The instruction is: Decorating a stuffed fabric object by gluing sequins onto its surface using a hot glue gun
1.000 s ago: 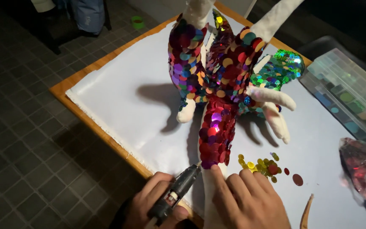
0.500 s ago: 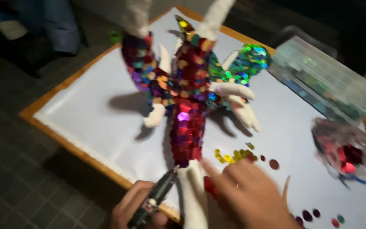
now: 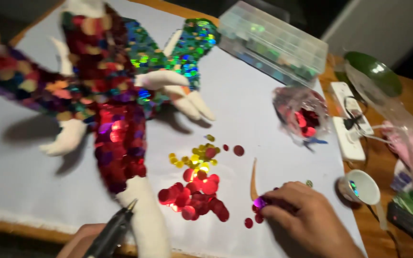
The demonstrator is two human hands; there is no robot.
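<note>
From up here I see a dim room and a wooden table [image 3: 383, 162] covered with a white sheet [image 3: 264, 110], lit mostly from the right.

My right hand [image 3: 307, 217] is down on the sheet at the lower right, fingers curled, pinching a shiny purple sequin [image 3: 260, 202] at the fingertips. A couple of loose red discs lie just beside it. My left hand [image 3: 80, 241] sits at the bottom edge, closed around a dark glue gun [image 3: 111, 232] whose nozzle points up at the bare white tail of the sequin-covered creature [image 3: 120, 138]. The nozzle tip is just beside that tail, though I cannot tell if it touches.

My worry: with my eyes on the right hand, the gun's tip may drift into the white fabric or drip on the sheet, since the left hand is barely in view. The single sequin is held only at the fingertips and could slip. If I sweep back carelessly I could scatter the red sequin pile [image 3: 194, 198], which lies between my hands, near the tail.

Beyond that is a small yellow sequin heap [image 3: 192, 160], a thin curved brown strip [image 3: 253, 179], and a clear bag of red sequins [image 3: 302, 114]. Farther out stand a clear compartment box [image 3: 273, 43], a white power strip [image 3: 349, 122], a small white cup [image 3: 359, 187] and a green lamp [image 3: 374, 74].
</note>
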